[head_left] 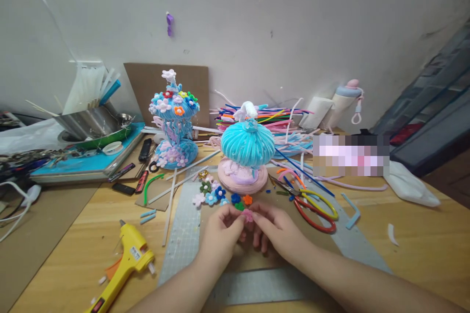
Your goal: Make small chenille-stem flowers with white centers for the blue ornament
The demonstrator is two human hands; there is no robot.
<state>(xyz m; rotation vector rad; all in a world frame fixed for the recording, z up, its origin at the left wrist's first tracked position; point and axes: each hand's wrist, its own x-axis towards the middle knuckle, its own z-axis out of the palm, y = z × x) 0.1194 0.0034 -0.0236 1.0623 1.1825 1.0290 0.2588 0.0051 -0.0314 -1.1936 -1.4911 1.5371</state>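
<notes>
Left hand point(223, 229) and right hand point(274, 226): fingertips pinched closed on small pink fuzzy flower point(248, 215), just in front of turquoise pleated fuzzy dome point(247, 145). Left of dome: silver metal bowl point(90, 123) holding thin wooden sticks point(94, 103); yellow plastic glue gun point(131, 242), white label point(135, 253) illegible.

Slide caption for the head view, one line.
Left hand and right hand pinch a pink flower before a turquoise-topped pipe-cleaner craft.

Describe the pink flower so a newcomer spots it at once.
Find the grey mat on the wooden table. Over it, the left hand and right hand pinch the pink flower. Unlike the loose flowers just beyond, it is held, and stronger pink.
</notes>
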